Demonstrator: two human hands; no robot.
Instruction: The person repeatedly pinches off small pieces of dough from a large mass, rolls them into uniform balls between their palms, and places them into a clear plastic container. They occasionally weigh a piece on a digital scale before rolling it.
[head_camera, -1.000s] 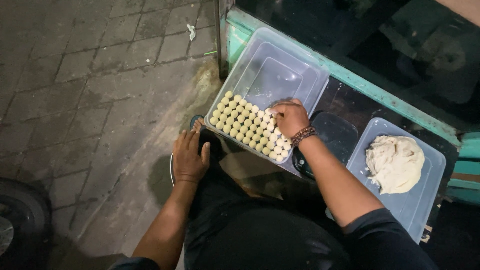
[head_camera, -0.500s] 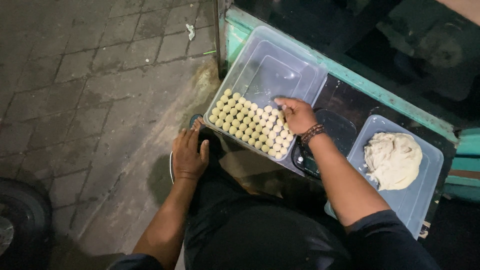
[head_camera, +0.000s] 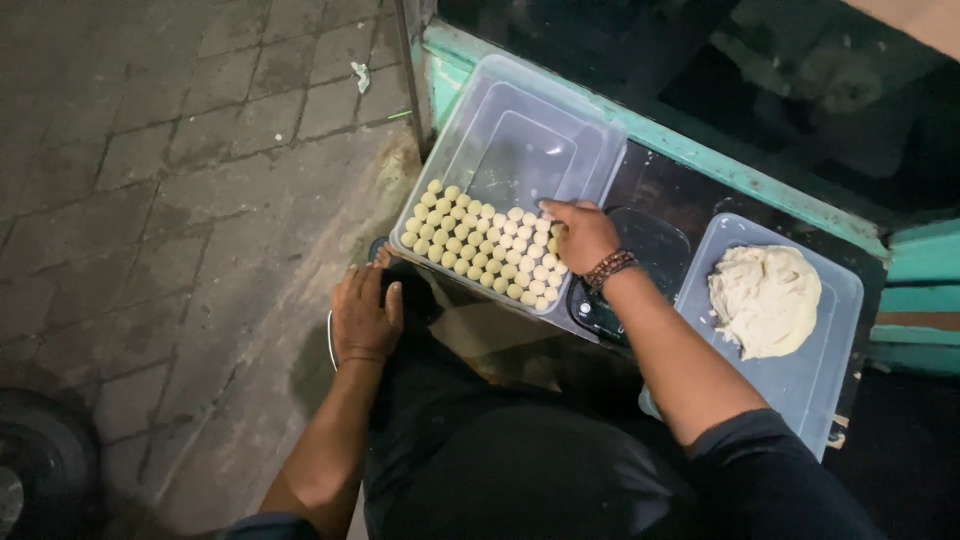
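Note:
A clear plastic tub on a dark ledge holds several rows of small pale dough balls along its near side. My right hand, with a beaded bracelet at the wrist, rests at the right end of the rows, fingertips touching the balls; whether it holds one I cannot tell. My left hand lies flat with fingers apart on my dark-clothed knee, below the tub's near corner, holding nothing. A second clear tray to the right carries a lump of pale dough.
A dark round lid or pan sits between the two containers. A teal painted frame borders the ledge behind them. Grey paving bricks cover the ground to the left, with a dark tyre at the lower left.
My right hand lifted off the dough balls, moved slightly right, then settled back at the end of the rows. The view shifted a little left. My left hand stayed on my knee.

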